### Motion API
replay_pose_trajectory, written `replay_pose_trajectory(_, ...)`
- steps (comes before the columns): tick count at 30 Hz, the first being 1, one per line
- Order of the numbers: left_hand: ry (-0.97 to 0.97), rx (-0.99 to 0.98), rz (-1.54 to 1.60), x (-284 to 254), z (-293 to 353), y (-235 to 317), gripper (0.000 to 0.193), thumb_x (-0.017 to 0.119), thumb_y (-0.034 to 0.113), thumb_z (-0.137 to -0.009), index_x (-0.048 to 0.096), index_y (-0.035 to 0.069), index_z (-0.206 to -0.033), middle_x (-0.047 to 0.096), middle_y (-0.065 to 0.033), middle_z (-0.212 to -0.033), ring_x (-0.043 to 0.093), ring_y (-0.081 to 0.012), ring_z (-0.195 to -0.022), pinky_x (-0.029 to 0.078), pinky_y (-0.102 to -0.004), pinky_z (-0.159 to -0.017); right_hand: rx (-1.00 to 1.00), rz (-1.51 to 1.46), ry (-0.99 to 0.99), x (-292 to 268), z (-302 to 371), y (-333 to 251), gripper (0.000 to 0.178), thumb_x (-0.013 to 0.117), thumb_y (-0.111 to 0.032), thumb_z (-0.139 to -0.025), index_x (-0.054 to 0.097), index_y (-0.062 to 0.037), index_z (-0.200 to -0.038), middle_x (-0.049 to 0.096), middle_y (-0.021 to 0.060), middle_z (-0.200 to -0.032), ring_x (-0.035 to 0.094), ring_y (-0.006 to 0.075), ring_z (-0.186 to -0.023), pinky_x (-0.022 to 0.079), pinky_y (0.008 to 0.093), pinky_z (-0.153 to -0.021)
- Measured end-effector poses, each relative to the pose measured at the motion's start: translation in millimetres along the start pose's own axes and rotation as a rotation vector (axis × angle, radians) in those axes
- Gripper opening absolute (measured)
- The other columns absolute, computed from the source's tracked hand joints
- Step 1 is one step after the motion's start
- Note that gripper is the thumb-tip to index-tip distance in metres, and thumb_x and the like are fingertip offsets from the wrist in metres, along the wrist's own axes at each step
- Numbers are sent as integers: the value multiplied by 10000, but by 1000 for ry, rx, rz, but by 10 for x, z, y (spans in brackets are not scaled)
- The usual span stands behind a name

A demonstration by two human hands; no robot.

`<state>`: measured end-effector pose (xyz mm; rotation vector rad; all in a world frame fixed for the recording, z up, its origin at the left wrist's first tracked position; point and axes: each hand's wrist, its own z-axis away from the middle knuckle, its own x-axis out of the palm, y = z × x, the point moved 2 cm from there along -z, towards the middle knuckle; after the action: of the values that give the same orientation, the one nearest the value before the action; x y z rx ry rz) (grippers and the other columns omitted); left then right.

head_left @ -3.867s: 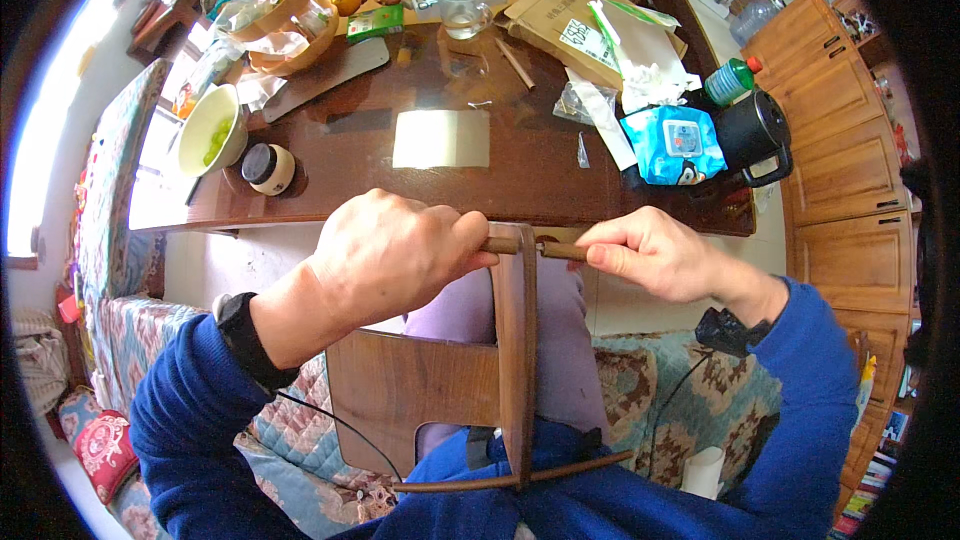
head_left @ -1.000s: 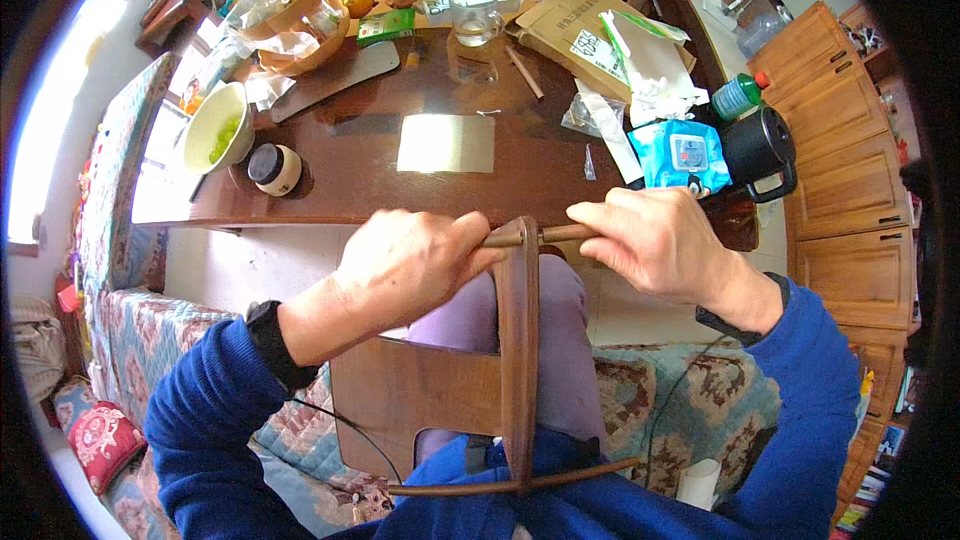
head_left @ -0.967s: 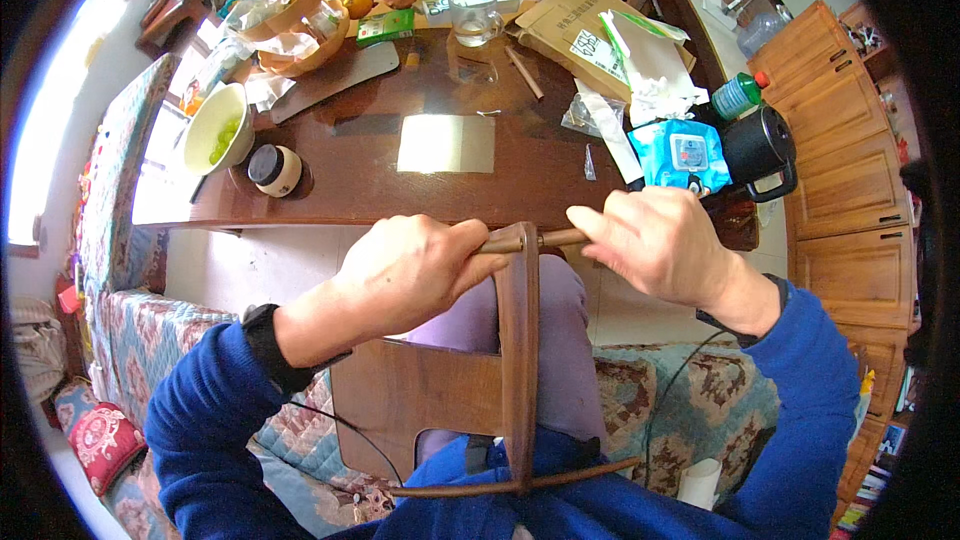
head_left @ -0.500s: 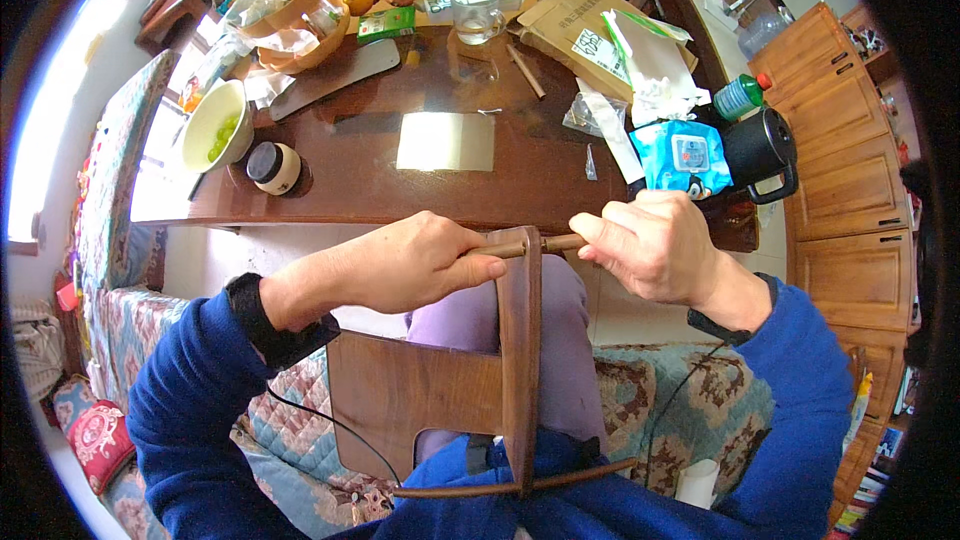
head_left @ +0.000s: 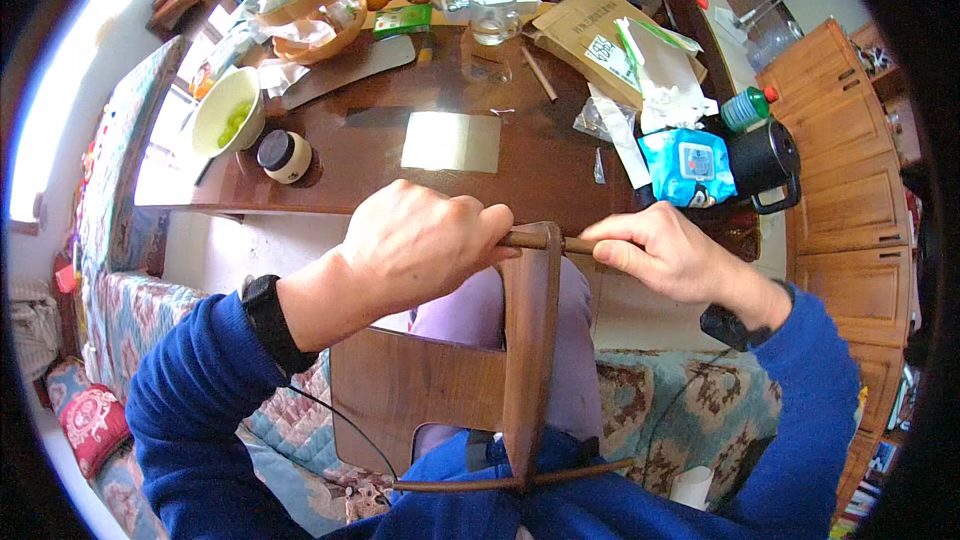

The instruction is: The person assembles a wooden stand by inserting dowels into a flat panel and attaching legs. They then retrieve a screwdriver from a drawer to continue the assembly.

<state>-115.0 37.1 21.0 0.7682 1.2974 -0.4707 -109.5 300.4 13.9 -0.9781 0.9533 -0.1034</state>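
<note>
Above my lap stands a brown wooden assembly, an upright bar joined to a flat panel with a cut-out lower edge. A short wooden dowel crosses the bar's top end. My left hand is closed round the dowel's left part, knuckles up and thumb hidden. On the other side, my right hand pinches the dowel's right part between thumb and fingers. A longer wooden rod crosses the bar's lower end, against my clothing.
Beyond the hands is a dark wooden table with a lidded jar, a bowl of green fruit, a glass mug, a loose dowel, blue wipes and a black tumbler. A patterned sofa lies below.
My left hand has rolled over the dowel, its thumb now out of sight. My right hand has turned, lowering its knuckles, still gripping the dowel. The bar's top has shifted slightly right.
</note>
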Motion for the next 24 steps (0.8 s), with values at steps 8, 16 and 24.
replay_pose_trajectory(8,-746,-103,1215,70,-99,-290,533,396,438,-1109,634,-25,-1221,481,22,-643,444,-89,-527,377,-277,-470,-586,955,437,53,87,19,398,721,-126,-780,708,-60,-1172,539,29,-769,542,193,-614,410,343,-525)
replay_pose_trajectory(16,-616,-122,1082,207,-71,-232,486,438,444,-1095,613,32,-907,500,19,-649,449,-129,-508,418,-301,-490,-491,806,347,80,58,85,346,718,-194,-857,681,-66,-1177,541,39,-692,557,225,-584,410,364,-526)
replay_pose_trajectory(24,-62,126,81,18,29,-45,354,560,415,-1014,601,82,-900,644,-160,-639,683,-381,-621,532,-519,-547,36,-118,-99,5,43,26,315,566,-305,-1057,703,-28,-1001,503,-19,-635,473,105,-549,397,298,-519)
